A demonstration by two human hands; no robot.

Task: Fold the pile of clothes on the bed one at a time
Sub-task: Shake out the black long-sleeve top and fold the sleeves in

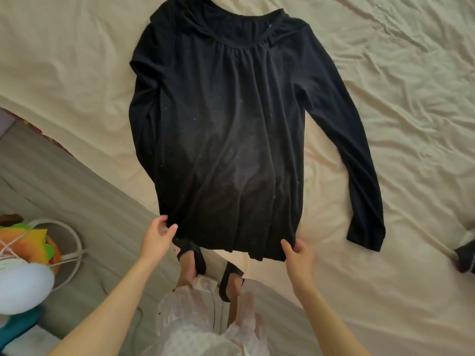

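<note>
**Black top spread on the bed, both hands at its hem**

You hold the black long-sleeved top (221,119) by its lower edge. Your left hand (157,236) pinches the left corner of the hem between thumb and fingers, and your right hand (299,255) pinches the right corner in the same way. The top lies flat on the cream bed sheet (398,60), neckline far from you, and the hem hangs a little over the edge of the bed. Its right sleeve (352,155) is stretched out on the sheet, beside the body of the top. The left sleeve lies folded close along the body. Near the right border another dark garment (465,255) rests on the sheet, well apart from the top. Below the hem you see your feet in black sandals (198,258).
</note>
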